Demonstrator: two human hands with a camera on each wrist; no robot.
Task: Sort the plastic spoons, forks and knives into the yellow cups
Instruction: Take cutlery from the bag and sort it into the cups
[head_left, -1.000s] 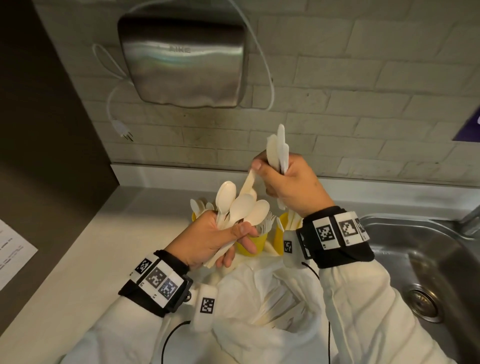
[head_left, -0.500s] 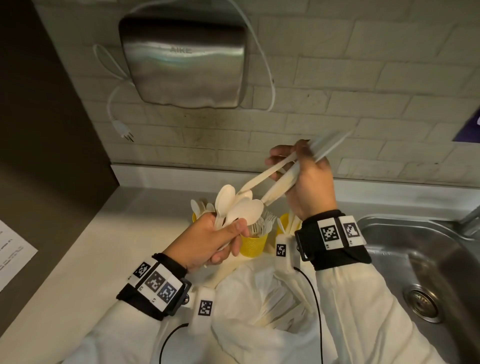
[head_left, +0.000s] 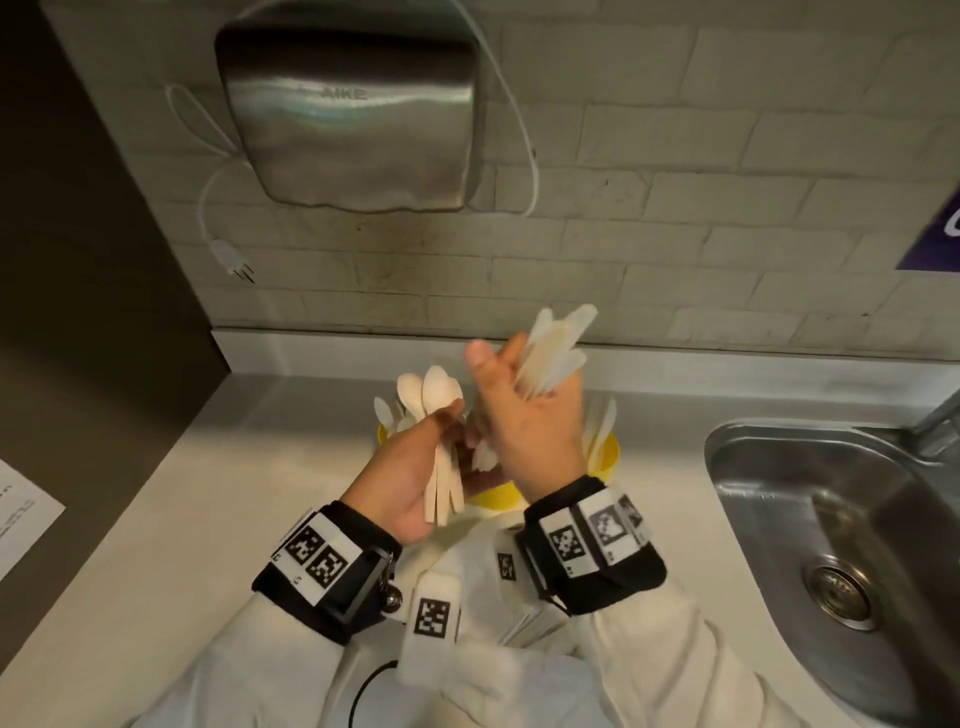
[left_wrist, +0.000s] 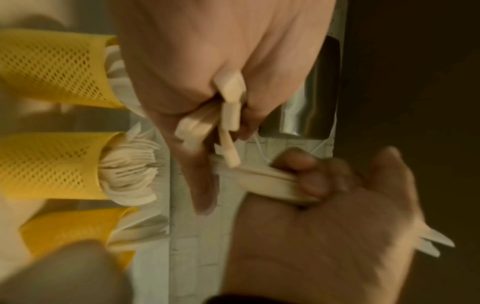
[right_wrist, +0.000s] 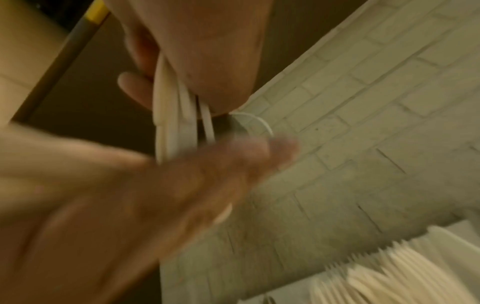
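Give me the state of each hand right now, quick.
Left hand: closed, holding a bunch of spoons.
Right hand: closed, holding a bundle of white utensils, apparently knives; blur hides the type.

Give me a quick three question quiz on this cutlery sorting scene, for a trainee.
1. What does the left hand hold?
2. True or false: the right hand is empty.
3. The forks cup sits: A at one end of the row of yellow cups, B in the middle, C in the sink.

Key: 1. A bunch of spoons, bowls up. 2. False, it grips several white utensils. 3. B.
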